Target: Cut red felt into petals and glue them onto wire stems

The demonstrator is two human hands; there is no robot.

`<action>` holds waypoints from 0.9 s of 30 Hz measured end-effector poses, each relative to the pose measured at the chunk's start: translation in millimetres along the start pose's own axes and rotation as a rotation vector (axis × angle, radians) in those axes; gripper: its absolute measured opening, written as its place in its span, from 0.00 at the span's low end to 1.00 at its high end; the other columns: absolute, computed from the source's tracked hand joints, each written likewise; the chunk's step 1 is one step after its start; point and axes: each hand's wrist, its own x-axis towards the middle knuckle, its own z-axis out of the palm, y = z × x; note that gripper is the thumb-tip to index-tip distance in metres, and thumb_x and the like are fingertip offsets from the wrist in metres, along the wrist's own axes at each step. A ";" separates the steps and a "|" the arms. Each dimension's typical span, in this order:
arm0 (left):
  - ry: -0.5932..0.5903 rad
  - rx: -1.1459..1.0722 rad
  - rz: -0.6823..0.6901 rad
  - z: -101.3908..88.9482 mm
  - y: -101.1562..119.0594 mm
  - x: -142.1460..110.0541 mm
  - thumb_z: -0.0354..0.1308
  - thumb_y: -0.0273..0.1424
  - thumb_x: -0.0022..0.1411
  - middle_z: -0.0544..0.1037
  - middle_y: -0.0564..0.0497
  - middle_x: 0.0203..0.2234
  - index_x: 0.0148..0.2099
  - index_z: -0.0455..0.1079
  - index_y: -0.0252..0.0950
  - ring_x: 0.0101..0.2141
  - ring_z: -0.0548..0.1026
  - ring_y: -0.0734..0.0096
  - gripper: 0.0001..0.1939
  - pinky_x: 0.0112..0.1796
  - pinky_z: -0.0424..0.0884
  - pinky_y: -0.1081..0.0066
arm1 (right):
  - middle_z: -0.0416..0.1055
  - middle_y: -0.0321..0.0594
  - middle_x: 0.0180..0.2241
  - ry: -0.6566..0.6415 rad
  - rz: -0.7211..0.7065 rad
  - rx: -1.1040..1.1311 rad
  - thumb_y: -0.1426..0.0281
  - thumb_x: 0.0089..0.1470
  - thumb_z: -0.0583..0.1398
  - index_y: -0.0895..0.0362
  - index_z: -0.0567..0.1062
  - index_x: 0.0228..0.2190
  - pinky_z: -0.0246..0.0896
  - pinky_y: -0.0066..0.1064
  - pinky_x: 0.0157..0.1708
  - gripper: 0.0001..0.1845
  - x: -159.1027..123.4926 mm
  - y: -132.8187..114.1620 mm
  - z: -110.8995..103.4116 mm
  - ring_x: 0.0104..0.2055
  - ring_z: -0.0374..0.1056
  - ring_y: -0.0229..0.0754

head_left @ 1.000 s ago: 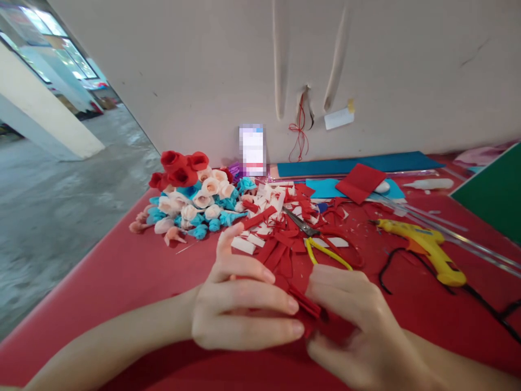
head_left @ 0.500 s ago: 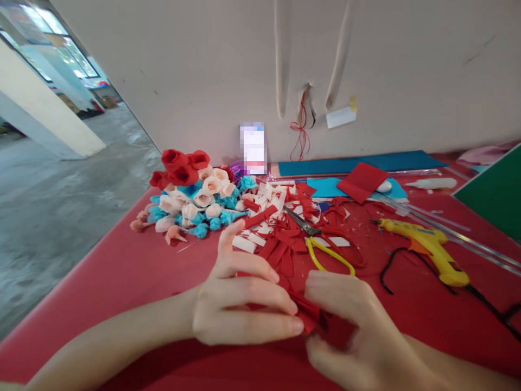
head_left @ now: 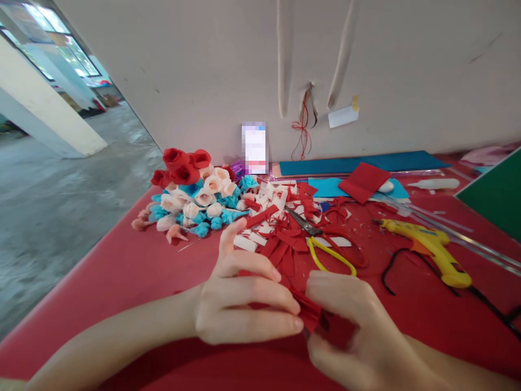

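Between my two hands is a piece of folded red paper (head_left: 308, 310), partly hidden by the fingers. My left hand (head_left: 248, 298) is closed on its left side, with the index finger raised away from the others. From the right, my right hand (head_left: 358, 320) grips the same paper, thumb below and curled fingers above. Just beyond the hands lie scissors (head_left: 311, 230) with one yellow and one red handle loop, resting among red paper scraps (head_left: 285, 247) and white paper scraps (head_left: 266, 198).
Paper flowers (head_left: 195, 201) in red, white, pink and blue are heaped at the back left. A yellow glue gun (head_left: 431, 250) with a black cord lies right. A phone (head_left: 255, 147) leans on the grey panel (head_left: 203, 81). Blue paper strips (head_left: 362, 163) and a green board (head_left: 496, 198) lie beyond.
Both hands keep their hold on the red paper, which has turned slightly between the fingers. The whole view has shifted a little.
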 end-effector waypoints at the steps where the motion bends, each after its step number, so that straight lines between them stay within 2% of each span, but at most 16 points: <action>1: 0.001 -0.007 0.000 0.6 0.3 0.3 0.55 0.26 0.57 0.78 0.61 0.26 0.36 0.71 0.43 0.31 0.71 0.76 0.07 0.55 0.60 0.63 | 0.56 0.33 0.15 -0.004 0.001 0.005 0.77 0.37 0.52 0.54 0.55 0.16 0.45 0.27 0.14 0.09 0.1 0.4 -0.3 0.16 0.50 0.33; 4: 0.054 -0.023 0.009 5.9 1.6 2.1 0.56 0.24 0.56 0.78 0.60 0.25 0.36 0.71 0.42 0.31 0.70 0.75 0.08 0.54 0.61 0.63 | 0.56 0.33 0.16 -0.022 -0.001 0.000 0.76 0.37 0.53 0.55 0.57 0.16 0.45 0.27 0.15 0.08 -0.6 2.5 -0.3 0.17 0.50 0.33; 7: 0.140 -0.016 -0.072 13.8 3.7 4.0 0.57 0.25 0.54 0.77 0.58 0.24 0.36 0.71 0.41 0.31 0.68 0.71 0.07 0.53 0.62 0.58 | 0.57 0.33 0.17 -0.062 -0.006 -0.057 0.77 0.36 0.54 0.57 0.59 0.17 0.45 0.27 0.17 0.06 -2.3 5.1 1.1 0.19 0.51 0.32; 10: 0.114 -0.011 -0.120 18.2 4.2 4.9 0.59 0.27 0.52 0.77 0.56 0.25 0.36 0.71 0.41 0.32 0.67 0.69 0.07 0.52 0.61 0.57 | 0.57 0.33 0.17 -0.075 -0.020 -0.096 0.78 0.37 0.54 0.58 0.61 0.17 0.45 0.27 0.18 0.06 -2.9 6.4 2.3 0.20 0.51 0.32; 17: 0.163 -0.008 -0.025 16.1 0.1 5.2 0.55 0.21 0.53 0.76 0.61 0.25 0.33 0.72 0.42 0.33 0.66 0.73 0.10 0.57 0.52 0.61 | 0.58 0.32 0.18 -0.057 -0.038 -0.106 0.79 0.36 0.55 0.59 0.61 0.17 0.43 0.26 0.19 0.06 -2.5 7.5 2.4 0.21 0.51 0.31; 22: 0.178 0.007 -0.034 18.1 1.9 5.6 0.52 0.21 0.56 0.77 0.62 0.27 0.28 0.70 0.42 0.34 0.68 0.74 0.11 0.56 0.55 0.58 | 0.56 0.31 0.18 -0.014 -0.077 -0.113 0.79 0.35 0.56 0.59 0.61 0.17 0.42 0.26 0.18 0.06 -4.7 8.4 2.9 0.20 0.49 0.30; 27: 0.162 -0.025 -0.008 15.6 2.4 7.3 0.51 0.21 0.58 0.76 0.61 0.25 0.28 0.71 0.40 0.33 0.69 0.76 0.12 0.56 0.55 0.60 | 0.56 0.31 0.17 0.001 -0.075 -0.132 0.79 0.35 0.55 0.59 0.60 0.16 0.42 0.26 0.19 0.07 -3.7 7.9 2.8 0.20 0.49 0.30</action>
